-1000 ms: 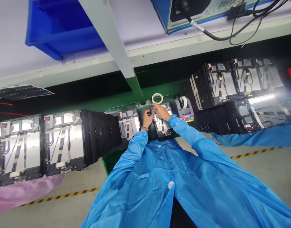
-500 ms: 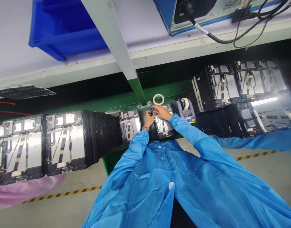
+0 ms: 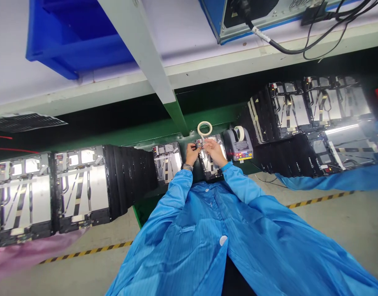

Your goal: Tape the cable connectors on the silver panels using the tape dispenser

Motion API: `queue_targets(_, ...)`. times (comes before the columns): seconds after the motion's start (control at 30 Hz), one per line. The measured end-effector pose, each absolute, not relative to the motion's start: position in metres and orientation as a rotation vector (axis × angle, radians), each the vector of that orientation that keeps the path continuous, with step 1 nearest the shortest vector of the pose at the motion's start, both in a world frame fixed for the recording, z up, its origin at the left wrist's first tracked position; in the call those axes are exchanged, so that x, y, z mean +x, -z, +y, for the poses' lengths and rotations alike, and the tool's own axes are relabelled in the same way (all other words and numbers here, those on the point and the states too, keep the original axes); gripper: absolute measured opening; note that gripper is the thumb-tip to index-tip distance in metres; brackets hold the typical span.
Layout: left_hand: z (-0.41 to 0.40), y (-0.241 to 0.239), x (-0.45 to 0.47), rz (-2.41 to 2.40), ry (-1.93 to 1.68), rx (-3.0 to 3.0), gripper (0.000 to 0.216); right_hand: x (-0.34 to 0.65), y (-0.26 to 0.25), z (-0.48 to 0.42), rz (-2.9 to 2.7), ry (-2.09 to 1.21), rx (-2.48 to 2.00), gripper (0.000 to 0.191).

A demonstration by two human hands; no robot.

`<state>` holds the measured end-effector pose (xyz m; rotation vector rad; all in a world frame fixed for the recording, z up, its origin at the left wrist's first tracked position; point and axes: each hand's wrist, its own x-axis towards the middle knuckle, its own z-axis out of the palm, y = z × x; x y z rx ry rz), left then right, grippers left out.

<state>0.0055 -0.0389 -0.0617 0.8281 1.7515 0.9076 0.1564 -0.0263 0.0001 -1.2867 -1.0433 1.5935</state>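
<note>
An opened tablet-like device (image 3: 211, 167), with silver plates, dark strips and a black frame, lies on the green bench before me. My left hand (image 3: 192, 154) is at its upper left corner, fingers curled inward; what they pinch is too small to make out. Over the upper part of the device is my right hand (image 3: 214, 152), its fingertips drawn together close to the left ones. Whether a bit of tape is between them cannot be made out. Just beyond both hands lies a roll of cream tape (image 3: 210, 130). A second similar device (image 3: 167, 163) lies to the left.
A grey tape dispenser (image 3: 231, 144) with a lit display stands to the right. Dark rows of upright devices (image 3: 127, 172) fill the left. More devices (image 3: 292, 111) lie at the right. A blue bin (image 3: 84, 53) and a blue instrument box (image 3: 212, 18) sit on the shelf above.
My right hand has come down slightly and toward me from the device's top edge. The left hand stays at the corner. The view has shifted slightly.
</note>
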Motion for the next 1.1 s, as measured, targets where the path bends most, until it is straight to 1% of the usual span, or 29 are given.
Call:
queue_targets(0.1, -0.040, 0.062, 0.005, 1.743, -0.940, 0.826, 0.034, 0.150, -0.002, -0.051, -0.529, -1.855, -1.179, 0.039)
queue_targets(0.23, -0.041, 0.057, 0.005, 1.739, -0.956, 0.852, 0.035, 0.142, 0.003, -0.067, -0.258, -1.937, -1.105, 0.037)
queue_targets(0.63, -0.046, 0.041, 0.008, 1.824, -0.947, 1.008, 0.042, 0.138, 0.007, -0.063, -0.215, -1.941, -1.078, 0.038)
queue_targets(0.93, -0.045, 0.034, 0.008, 1.784, -0.954, 1.027, 0.042, 0.136, 0.013, -0.064, -0.220, -1.935, -1.045, 0.037)
queue_targets(1.1, -0.044, 0.030, 0.008, 1.785, -0.890, 1.116, 0.040, 0.137, 0.011, -0.061, -0.197, -1.942, -1.067, 0.035)
